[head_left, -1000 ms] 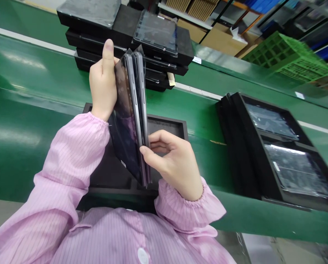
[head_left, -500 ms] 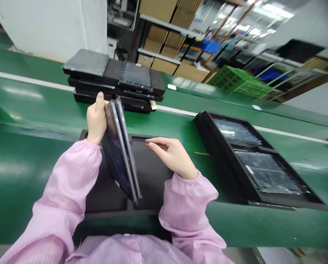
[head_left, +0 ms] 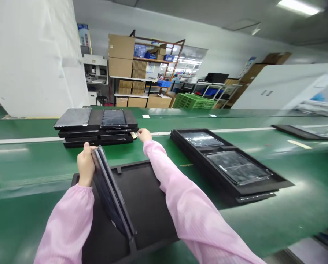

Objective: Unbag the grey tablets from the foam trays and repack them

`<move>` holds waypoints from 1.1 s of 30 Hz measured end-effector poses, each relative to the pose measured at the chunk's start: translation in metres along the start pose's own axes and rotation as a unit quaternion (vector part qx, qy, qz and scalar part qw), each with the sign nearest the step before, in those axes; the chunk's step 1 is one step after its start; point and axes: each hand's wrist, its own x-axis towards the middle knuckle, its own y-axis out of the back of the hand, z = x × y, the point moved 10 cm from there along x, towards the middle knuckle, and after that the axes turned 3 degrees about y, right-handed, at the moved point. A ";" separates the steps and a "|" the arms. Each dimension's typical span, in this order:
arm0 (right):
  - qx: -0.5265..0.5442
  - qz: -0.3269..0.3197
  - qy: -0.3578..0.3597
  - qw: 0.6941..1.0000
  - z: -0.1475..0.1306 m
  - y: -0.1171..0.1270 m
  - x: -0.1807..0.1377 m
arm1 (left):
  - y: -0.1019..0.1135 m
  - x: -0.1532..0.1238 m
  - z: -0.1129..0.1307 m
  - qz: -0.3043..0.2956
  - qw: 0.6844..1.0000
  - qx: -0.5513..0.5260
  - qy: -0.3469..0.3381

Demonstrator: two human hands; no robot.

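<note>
My left hand (head_left: 86,165) is closed around the upper edge of two thin, dark flat panels (head_left: 113,192) with glossy faces. They stand tilted, side by side, over a black tray (head_left: 147,190) with shallow compartments, their lower ends at its divider. My right hand (head_left: 144,135) is stretched forward to the right end of a stack of black trays (head_left: 95,132). Its fingers are pinched together beside a pale paper tag (head_left: 133,135) that sticks out there; what they hold, if anything, is too small to make out. Dark flat panels (head_left: 113,117) lie on top of that stack.
On the right, another stack of black trays (head_left: 207,172) holds film-covered panels (head_left: 238,167). Farther right lies a thin black tray (head_left: 301,132) on the green surface (head_left: 298,205). Shelves with cardboard boxes (head_left: 121,55) and green crates (head_left: 194,101) stand beyond.
My right hand has moved from beside the panels forward to the far tray stack. My left hand still holds the two panels, now lower over the tray. The view has tilted up.
</note>
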 end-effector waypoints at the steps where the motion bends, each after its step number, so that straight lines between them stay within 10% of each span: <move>1: -0.005 -0.003 -0.014 1.000 0.008 -0.007 0.002 | 0.000 0.000 0.000 -0.001 1.000 0.002 -0.002; 15: -0.065 0.047 0.090 0.993 0.013 -0.063 0.005 | -0.008 -0.002 0.005 -0.015 1.000 0.021 -0.009; 33: -0.168 -0.041 0.172 0.970 0.010 -0.083 0.026 | -0.011 0.001 0.009 -0.013 1.000 -0.006 -0.022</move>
